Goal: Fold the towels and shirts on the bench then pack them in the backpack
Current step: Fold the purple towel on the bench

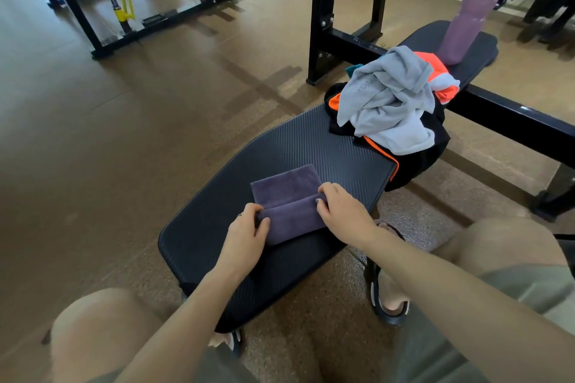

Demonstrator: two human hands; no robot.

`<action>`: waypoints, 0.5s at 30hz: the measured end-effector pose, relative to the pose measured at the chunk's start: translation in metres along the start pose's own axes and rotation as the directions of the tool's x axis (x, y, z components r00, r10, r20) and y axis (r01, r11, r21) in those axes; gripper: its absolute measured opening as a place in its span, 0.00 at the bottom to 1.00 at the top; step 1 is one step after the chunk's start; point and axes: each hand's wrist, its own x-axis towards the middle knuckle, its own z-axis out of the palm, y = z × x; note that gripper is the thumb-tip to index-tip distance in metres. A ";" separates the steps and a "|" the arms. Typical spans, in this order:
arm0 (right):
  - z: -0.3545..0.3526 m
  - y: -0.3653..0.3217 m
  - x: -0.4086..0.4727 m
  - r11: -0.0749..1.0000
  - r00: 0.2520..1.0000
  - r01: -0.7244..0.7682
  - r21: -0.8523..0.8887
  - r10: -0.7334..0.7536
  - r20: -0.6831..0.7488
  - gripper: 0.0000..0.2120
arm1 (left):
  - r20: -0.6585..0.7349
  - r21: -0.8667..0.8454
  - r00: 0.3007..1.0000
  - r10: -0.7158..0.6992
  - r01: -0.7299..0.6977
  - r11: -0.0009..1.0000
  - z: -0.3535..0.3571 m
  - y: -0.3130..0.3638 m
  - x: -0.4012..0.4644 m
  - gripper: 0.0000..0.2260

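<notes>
Both hands' grip [247, 235] [340, 214] pinches the purple towel's [287, 196] opposite ends.

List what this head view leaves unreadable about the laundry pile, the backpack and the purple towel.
- Backpack: none identifiable in the head view.
- Clothes pile: grey top covers the black, orange and teal pieces, so their count and kind stay unclear.
- Purple towel: left hand and right hand cover its ends.
- Grey top's print: too small to read fully.
</notes>
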 end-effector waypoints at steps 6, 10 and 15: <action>0.011 0.004 -0.005 0.917 0.957 0.092 -0.389 -0.190 -0.221 0.07 | -0.108 0.398 0.986 0.131 -0.078 0.914 0.007 0.002 -0.001 0.10; -0.002 0.002 -0.006 0.702 0.825 0.424 -0.572 -0.560 -0.076 0.08 | 0.063 0.749 0.859 0.509 -0.378 0.545 0.011 0.010 0.005 0.15; -0.016 0.007 -0.011 0.672 0.810 0.565 -0.479 -0.561 0.169 0.20 | 0.151 0.711 0.855 0.496 -0.443 0.546 0.018 0.017 0.000 0.14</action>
